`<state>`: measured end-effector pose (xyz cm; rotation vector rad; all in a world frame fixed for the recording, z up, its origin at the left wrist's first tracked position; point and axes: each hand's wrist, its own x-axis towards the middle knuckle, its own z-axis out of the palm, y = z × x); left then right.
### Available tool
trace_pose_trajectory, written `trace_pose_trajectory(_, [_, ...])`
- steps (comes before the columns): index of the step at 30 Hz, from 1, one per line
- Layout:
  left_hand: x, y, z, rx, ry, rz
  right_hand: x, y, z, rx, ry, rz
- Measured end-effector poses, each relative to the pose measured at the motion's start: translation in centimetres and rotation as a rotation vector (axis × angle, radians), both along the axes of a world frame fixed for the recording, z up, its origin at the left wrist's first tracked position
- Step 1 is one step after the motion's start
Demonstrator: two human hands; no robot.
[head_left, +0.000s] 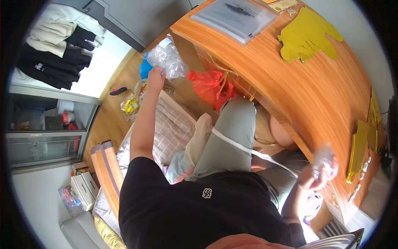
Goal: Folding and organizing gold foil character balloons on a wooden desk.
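At the end of my outstretched arm, my left hand point(156, 77) is closed on the edge of a clear, crinkled plastic bag point(169, 57). The bag hangs over the floor, left of the desk point(257, 62). Down at the right, beside the desk's near edge, my right hand point(318, 176) has its fingers wrapped round a small, shiny, see-through item point(323, 159). Motion blurs it, so its kind does not show. A white strap point(244, 148) lies across my leg.
On the desk are a stack of clear plastic sleeves point(234, 18) and a yellow-green hand-shaped piece point(309, 35), with more yellow pieces point(357, 149) at the right. A red plastic bag point(211, 88) sits under the desk edge. A checked bed cover point(172, 122) lies left of my legs.
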<state>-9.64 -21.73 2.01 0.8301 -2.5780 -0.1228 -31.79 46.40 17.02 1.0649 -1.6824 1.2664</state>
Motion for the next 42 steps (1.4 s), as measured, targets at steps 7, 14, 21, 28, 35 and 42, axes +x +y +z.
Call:
trace_pose_trajectory(7, [-1.3, 4.0, -3.1, -0.062, 0.036, 0.163, 0.6, -3.9, 2.6, 0.194, -0.057, -0.018])
trace_pose_trajectory(14, [-8.1, 6.8, -14.9, 0.392, -0.559, 0.463, -3.2, -7.1, 5.4, 0.215, -0.06, -0.363])
trace_pose_trajectory(21, [-8.3, 6.0, -31.0, 0.188, -0.666, 0.119, -1.6, -8.9, 6.2, 0.294, -0.163, -0.587])
trace_pose_trajectory(28, [-10.0, 6.8, -38.6, 0.242, -0.439, -0.102, -1.1, -8.5, 5.8, 0.349, -0.172, -0.589])
trace_pose_trajectory(35, [-9.6, 3.1, -38.0, 0.419, -0.572, -0.06, -1.6, -6.5, 6.2, 0.745, -0.062, -0.843])
trace_pose_trajectory(42, [-10.1, -4.5, -29.2, 0.482, -0.145, 0.449, -2.6, -1.4, 2.3, 0.502, -0.173, -0.954])
